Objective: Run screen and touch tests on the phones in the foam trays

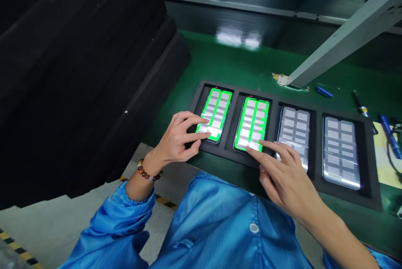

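Observation:
A black foam tray [273,158] holds four phones in separate slots. The leftmost phone [221,105] and the second phone [254,120] show grids with bright green lines. Grey grids without green show on the third phone [295,128] and the rightmost phone [341,147]. My left hand [182,137], fingers apart, has its fingertips on the lower part of the leftmost screen. My right hand [281,170] reaches over the lower left of the third phone, with extended fingertips at the bottom of the second screen. Neither hand holds anything.
Tall stacked black foam trays [94,72] stand at the left. A grey metal post [342,34] rises behind the tray from the green table [216,61]. At the right lie a blue cap [324,91], a dark pen-like tool [361,105] and yellow paper [385,156].

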Available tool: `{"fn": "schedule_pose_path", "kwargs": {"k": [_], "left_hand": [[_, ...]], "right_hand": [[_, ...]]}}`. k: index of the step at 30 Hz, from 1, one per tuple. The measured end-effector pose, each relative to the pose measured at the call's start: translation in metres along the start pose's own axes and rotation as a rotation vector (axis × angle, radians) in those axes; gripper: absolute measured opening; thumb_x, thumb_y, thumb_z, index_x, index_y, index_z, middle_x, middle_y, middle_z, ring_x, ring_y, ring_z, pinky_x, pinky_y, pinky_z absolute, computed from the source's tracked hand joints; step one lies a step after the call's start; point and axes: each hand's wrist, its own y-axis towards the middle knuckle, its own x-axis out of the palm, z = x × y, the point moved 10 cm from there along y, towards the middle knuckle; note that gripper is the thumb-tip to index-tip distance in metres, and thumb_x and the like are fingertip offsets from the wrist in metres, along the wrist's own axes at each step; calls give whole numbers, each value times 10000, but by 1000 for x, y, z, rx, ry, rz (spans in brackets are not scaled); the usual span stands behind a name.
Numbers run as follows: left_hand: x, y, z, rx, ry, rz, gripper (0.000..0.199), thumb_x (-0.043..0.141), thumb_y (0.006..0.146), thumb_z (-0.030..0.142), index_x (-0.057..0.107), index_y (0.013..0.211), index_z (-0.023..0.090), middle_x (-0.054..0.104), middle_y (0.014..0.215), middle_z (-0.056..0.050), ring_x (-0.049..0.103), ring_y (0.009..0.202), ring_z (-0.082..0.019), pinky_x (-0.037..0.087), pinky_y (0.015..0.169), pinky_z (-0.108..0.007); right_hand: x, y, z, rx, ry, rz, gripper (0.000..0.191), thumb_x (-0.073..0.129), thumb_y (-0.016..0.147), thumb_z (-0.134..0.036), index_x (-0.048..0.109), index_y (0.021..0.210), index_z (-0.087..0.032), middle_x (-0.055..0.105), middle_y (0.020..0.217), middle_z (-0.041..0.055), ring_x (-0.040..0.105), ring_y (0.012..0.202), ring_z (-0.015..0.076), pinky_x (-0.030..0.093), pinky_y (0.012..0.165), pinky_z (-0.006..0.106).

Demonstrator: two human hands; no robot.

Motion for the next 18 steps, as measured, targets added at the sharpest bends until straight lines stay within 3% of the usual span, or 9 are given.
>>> {"fn": "schedule_pose_path", "kwargs": {"k": [3, 10, 13, 18], "left_hand": [[0, 0, 1, -12, -1, 9, 358, 624, 927, 262, 867, 1158, 388, 767, 1403, -31, 625, 1294, -314, 501, 1135, -604], [-11, -6, -21, -179, 90, 67, 344, 589, 1008, 330, 833, 1251, 341, 740, 1431, -66, 593, 1320, -332, 467, 1136, -609], [-10, -3, -14, -148, 104, 61, 342, 625, 995, 360, 820, 1274, 324, 733, 1429, -79, 592, 1315, -338, 467, 1145, -611], [10, 15, 11, -103, 77, -101, 407, 631, 987, 394, 778, 1363, 344, 666, 1532, -84, 562, 1398, -354, 444, 1204, -641]], "right_hand": [[0, 0, 2, 11, 22, 1, 578, 503, 1022, -111, 529, 1590, -212, 800, 1151, 77, 590, 1382, 329, 420, 1155, 550], [1, 9, 18, 106, -4, 6, 590, 502, 1046, -120, 480, 1627, -221, 794, 1202, 71, 566, 1423, 342, 422, 1136, 531], [6, 23, 12, 88, 25, -13, 549, 491, 1054, -125, 504, 1595, -215, 790, 1258, 77, 553, 1439, 345, 419, 1140, 535], [10, 28, 8, 49, 32, -36, 504, 478, 1051, -135, 553, 1544, -207, 768, 1330, 114, 556, 1455, 333, 427, 1154, 546]]}}
